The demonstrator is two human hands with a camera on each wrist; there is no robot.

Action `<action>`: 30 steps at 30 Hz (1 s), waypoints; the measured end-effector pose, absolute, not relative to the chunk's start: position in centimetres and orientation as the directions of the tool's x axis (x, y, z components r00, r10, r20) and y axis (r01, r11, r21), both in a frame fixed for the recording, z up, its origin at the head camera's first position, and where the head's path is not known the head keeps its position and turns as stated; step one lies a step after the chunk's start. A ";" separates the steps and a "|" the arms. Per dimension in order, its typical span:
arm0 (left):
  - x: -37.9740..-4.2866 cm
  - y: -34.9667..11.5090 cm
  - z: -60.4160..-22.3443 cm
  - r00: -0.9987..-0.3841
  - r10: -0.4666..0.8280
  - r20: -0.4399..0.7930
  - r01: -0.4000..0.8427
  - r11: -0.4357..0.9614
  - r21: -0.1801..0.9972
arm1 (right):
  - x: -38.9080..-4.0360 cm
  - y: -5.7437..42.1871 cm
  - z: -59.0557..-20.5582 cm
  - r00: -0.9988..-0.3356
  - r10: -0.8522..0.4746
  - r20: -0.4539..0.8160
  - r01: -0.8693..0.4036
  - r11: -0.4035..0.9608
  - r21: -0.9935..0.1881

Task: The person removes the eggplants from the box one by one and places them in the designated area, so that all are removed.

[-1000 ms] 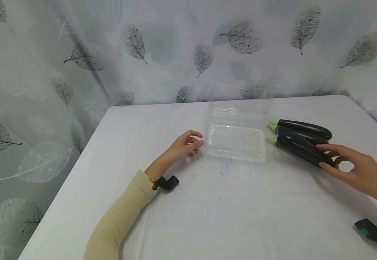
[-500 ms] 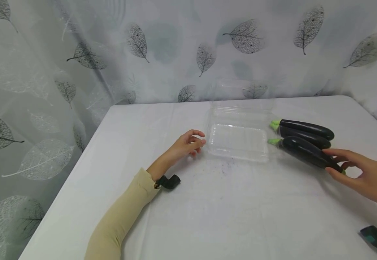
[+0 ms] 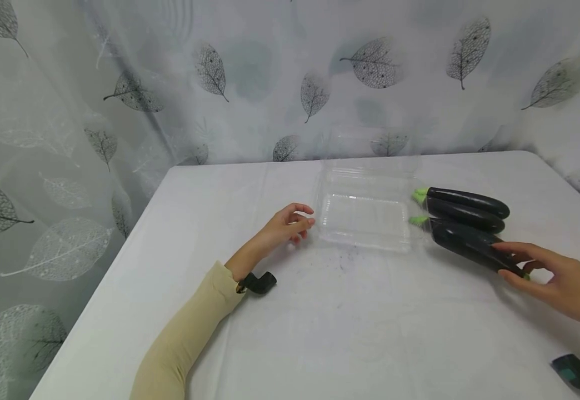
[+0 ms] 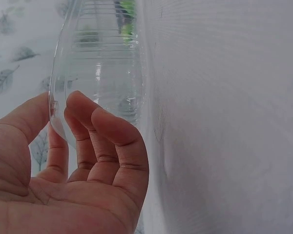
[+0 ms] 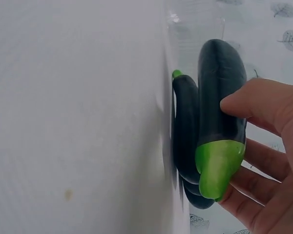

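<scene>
My right hand (image 3: 555, 272) pinches the green stem end of a dark eggplant (image 5: 220, 83), thumb on one side and fingers on the other. That eggplant slants across the front of the group in the head view. Behind it lie more eggplants (image 3: 472, 201), close together with green stems to the left. My left hand (image 3: 290, 223) is beside the left edge of a clear plastic container (image 3: 365, 244), its fingers loosely bent. In the left wrist view the thumb and fingertips are right at the container's clear rim (image 4: 52, 97).
The container's clear lid (image 3: 370, 141) stands raised at the back. A white cloth covers the table (image 3: 350, 344), and leaf-patterned curtains (image 3: 250, 83) hang behind and to the left. Black wrist mounts (image 3: 261, 283) stick out below both hands.
My right hand has come slightly nearer and to the right, drawing the pinched end of the eggplant away from those behind. The left hand and the container have stayed in place.
</scene>
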State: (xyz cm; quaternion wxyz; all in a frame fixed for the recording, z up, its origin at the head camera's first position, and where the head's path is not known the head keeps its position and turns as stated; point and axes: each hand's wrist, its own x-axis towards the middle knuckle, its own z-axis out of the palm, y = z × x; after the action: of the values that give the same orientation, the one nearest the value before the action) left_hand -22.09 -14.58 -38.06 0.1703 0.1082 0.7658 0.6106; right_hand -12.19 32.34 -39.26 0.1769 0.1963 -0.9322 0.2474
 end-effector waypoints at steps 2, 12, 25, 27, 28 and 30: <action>-22.1 -14.5 -38.1 -0.916 0.380 -0.131 -0.045 0.228 0.973 | -12.2 32.4 -39.3 -0.864 -0.279 0.419 -0.450 0.801 -0.395; -22.3 -14.6 -38.1 -0.915 0.382 -0.133 -0.045 0.230 0.972 | -12.5 32.2 -40.1 -0.857 -0.329 0.396 -0.465 0.824 -0.323; -22.3 -14.7 -38.2 -0.915 0.379 -0.138 -0.049 0.235 0.971 | -12.7 31.6 -40.7 -0.814 -0.369 0.449 -0.515 0.815 -0.266; -22.3 -14.7 -38.3 -0.916 0.378 -0.138 -0.049 0.236 0.971 | -12.8 31.6 -40.7 -0.807 -0.374 0.456 -0.523 0.811 -0.261; -22.3 -14.7 -38.3 -0.916 0.377 -0.139 -0.051 0.235 0.971 | -12.8 31.5 -40.8 -0.808 -0.376 0.453 -0.523 0.812 -0.259; -22.3 -14.8 -38.4 -0.916 0.377 -0.140 -0.052 0.235 0.971 | -12.8 31.4 -40.8 -0.812 -0.373 0.449 -0.520 0.812 -0.264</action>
State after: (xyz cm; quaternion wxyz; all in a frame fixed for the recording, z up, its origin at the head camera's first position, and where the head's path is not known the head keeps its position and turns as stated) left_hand -22.35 -14.76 -38.39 0.1757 0.1060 0.7658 0.6095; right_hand -12.76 31.42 -40.79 0.1916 0.2394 -0.9325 0.1909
